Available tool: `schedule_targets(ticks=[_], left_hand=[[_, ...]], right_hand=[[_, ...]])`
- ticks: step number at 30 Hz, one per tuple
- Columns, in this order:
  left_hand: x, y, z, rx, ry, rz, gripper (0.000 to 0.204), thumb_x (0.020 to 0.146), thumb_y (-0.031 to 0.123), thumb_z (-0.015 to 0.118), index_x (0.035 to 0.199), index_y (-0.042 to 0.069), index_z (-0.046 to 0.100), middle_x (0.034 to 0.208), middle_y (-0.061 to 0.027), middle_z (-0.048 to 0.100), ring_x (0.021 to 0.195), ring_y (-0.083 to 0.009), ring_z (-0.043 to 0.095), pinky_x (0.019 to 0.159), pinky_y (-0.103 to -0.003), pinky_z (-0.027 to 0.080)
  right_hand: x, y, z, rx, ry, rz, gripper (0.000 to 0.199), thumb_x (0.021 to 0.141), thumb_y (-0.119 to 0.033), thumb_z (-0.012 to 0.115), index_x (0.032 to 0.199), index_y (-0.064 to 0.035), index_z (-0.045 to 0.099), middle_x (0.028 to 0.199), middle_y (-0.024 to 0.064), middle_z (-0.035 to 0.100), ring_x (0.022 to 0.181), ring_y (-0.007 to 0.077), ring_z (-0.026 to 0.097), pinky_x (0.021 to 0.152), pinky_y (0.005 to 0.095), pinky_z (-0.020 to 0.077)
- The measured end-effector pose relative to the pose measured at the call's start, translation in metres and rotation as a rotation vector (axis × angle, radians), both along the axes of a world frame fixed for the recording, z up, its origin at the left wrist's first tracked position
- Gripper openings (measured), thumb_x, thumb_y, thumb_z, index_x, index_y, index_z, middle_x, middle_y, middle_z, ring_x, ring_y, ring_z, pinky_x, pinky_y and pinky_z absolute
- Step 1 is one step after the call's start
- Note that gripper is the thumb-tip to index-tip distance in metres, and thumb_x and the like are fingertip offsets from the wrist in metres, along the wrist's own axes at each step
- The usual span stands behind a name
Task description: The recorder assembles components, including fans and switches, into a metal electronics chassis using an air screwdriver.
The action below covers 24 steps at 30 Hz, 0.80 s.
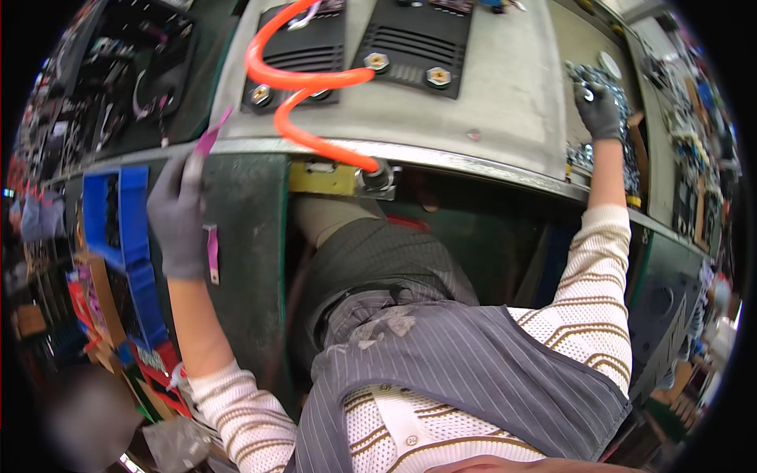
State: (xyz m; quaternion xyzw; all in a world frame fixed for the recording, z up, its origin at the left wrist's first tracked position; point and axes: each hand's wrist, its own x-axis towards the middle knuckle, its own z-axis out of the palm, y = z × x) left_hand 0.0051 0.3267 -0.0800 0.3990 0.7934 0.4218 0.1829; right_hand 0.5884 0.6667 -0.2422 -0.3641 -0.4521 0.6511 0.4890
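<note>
My left hand [180, 213], in a grey glove, is closed around a flat purple strip [214, 130]. The strip's upper end sticks out past my fingertips, and a lower piece with a metal tip hangs beside my wrist. On the right, my grey-gloved right hand [601, 112] reaches over a pile of small shiny metal parts [582, 154]. Its fingers are bent together at a small shiny metal piece [588, 94], partly hidden by the glove. Two black slotted panels [414, 49] with brass-centred hex fittings [438, 76] lie on the bench between my hands.
A coiled orange hose [315, 80] loops over the panels down to a fitting at the edge of the metal bench [505, 118]. Blue bins [140, 229] stand at left, below a dark green surface holding black parts. A cardboard piece [637, 150] is beside the metal pile.
</note>
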Motion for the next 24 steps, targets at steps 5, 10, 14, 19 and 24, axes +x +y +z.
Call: schedule_targets(ticks=[5,10,14,19,24], left_hand=[[-0.016,0.041,-0.007,0.087,-0.085,-0.040,0.031,0.089,0.028,0.060,0.108,0.006,0.066,0.074,0.0027,0.055,0.064,-0.0037,0.044,0.056,-0.020,0.035],[-0.011,0.052,0.004,-0.015,-0.132,-0.155,0.028,0.090,0.023,0.059,0.110,0.005,0.066,0.081,0.0041,0.057,0.072,-0.0044,0.048,0.065,-0.019,0.039],[-0.007,0.058,-0.004,0.046,-0.060,-0.258,0.026,0.089,0.016,0.058,0.113,0.007,0.064,0.075,0.0071,0.052,0.065,-0.0003,0.041,0.058,-0.016,0.035],[-0.002,0.067,0.006,0.127,0.127,-0.300,0.024,0.086,0.008,0.059,0.109,0.004,0.064,0.091,-0.0022,0.064,0.079,-0.0060,0.056,0.073,-0.020,0.045],[0.024,0.084,0.021,0.154,0.046,-0.328,0.019,0.083,0.005,0.060,0.101,0.002,0.065,0.084,-0.0078,0.069,0.075,-0.0113,0.064,0.068,-0.024,0.050]], right_hand=[[-0.060,-0.014,0.057,-0.327,0.407,0.334,0.037,0.091,-0.001,0.045,0.127,0.0058,0.043,0.118,0.0184,0.053,0.095,0.0213,0.055,0.076,0.0244,0.0508],[-0.168,-0.059,0.107,0.143,-0.176,0.376,0.039,0.097,-0.015,0.044,0.131,0.0047,0.040,0.113,0.0145,0.059,0.086,0.0135,0.057,0.071,0.0199,0.0476],[-0.213,-0.065,0.114,0.073,-0.104,0.615,0.037,0.098,-0.025,0.043,0.122,0.0013,0.053,0.098,0.0072,0.061,0.075,0.0078,0.051,0.065,0.0182,0.0416],[-0.280,-0.093,0.139,0.393,-0.596,0.609,0.035,0.092,-0.023,0.054,0.118,0.0001,0.058,0.087,0.0003,0.057,0.075,0.0054,0.048,0.065,0.0179,0.0385],[-0.332,-0.087,0.116,0.740,-0.460,0.787,0.034,0.087,-0.012,0.061,0.119,-0.0016,0.058,0.108,0.0047,0.063,0.095,0.0095,0.059,0.081,0.0245,0.0473]])
